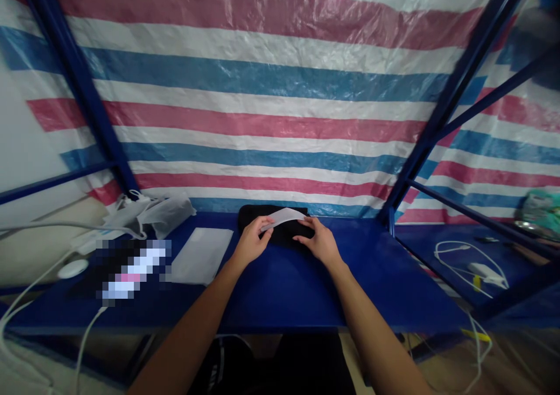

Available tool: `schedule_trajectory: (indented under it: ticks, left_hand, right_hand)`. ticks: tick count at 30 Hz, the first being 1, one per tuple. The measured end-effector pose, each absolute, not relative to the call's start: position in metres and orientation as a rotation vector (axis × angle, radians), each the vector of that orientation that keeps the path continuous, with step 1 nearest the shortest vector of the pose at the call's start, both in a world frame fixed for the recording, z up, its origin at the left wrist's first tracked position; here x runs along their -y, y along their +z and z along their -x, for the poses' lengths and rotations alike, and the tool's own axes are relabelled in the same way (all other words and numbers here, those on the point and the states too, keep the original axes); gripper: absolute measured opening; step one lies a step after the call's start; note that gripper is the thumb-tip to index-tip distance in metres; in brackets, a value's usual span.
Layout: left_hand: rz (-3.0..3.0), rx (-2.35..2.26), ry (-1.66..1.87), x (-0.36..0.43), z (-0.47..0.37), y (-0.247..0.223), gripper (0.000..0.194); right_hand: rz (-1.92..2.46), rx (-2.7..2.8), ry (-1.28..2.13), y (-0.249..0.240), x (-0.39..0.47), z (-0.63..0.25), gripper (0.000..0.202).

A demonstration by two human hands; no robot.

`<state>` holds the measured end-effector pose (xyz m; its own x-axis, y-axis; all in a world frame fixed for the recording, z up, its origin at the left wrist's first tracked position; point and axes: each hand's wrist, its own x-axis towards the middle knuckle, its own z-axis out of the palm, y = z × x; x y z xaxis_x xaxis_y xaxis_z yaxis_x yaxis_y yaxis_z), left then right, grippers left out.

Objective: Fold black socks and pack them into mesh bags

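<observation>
Both of my hands grip a thin whitish sheet (286, 215), perhaps a flat frosted bag; I cannot tell which. It bows upward in the middle. My left hand (255, 240) pinches its left end between thumb and fingers, and my right hand (321, 242) has the right end. Directly behind and below the sheet, against the striped cover, lies a black folded cloth or pouch (249, 214), partly hidden by my hands. To the left of my left hand, a flat whitish rectangular sheet or packet (202, 255) rests on the blue desk (284, 296).
At the left are a blurred-out device with a bright screen (135, 272), a white cable (87, 336), a round white object (72, 268) and crumpled clear plastic (168, 214). Blue metal posts (420, 144) frame the desk. Right of them lie a white charger (485, 272) and cable.
</observation>
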<state>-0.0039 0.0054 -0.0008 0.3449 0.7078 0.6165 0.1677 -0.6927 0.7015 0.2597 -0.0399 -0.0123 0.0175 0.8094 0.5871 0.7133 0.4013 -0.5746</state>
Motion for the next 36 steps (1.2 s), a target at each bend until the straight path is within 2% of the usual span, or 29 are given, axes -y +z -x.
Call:
schedule_trajectory:
  ticks: [12, 17, 22, 25, 27, 30, 33, 36]
  left_hand:
    - [-2.072, -0.873, 1.401, -0.002, 0.002, 0.003, 0.021]
    - [-2.265, -1.037, 1.473, 0.002, 0.005, 0.006, 0.018]
    - [-2.435, -1.068, 1.511, -0.002, 0.013, 0.006, 0.044]
    - [-2.419, -1.258, 1.578, -0.006, 0.018, 0.004, 0.049]
    - [-2.429, -1.329, 1.589, -0.007, 0.019, 0.003, 0.049]
    - [-2.523, -1.302, 1.541, -0.003, 0.016, 0.004, 0.058]
    - [-2.606, -1.223, 1.502, 0.004, 0.006, 0.005, 0.069]
    - [-2.623, -1.181, 1.507, 0.008, -0.003, 0.004, 0.075]
  right_hand:
    - [1.35, 1.721, 0.169, -0.009, 0.042, -0.258, 0.067]
    - [1.273, 1.781, 0.233, -0.009, 0.046, -0.253, 0.068]
    - [1.136, 1.785, 0.451, -0.005, 0.051, -0.252, 0.086]
    - [1.085, 1.709, 0.624, 0.0, 0.055, -0.252, 0.1]
    - [1.033, 1.665, 0.751, 0.003, 0.057, -0.25, 0.097]
    - [0.945, 1.584, 0.884, 0.004, 0.056, -0.243, 0.081]
    - [0.928, 1.421, 0.903, 0.0, 0.05, -0.236, 0.069]
    - [0.973, 1.32, 0.834, -0.007, 0.044, -0.234, 0.066]
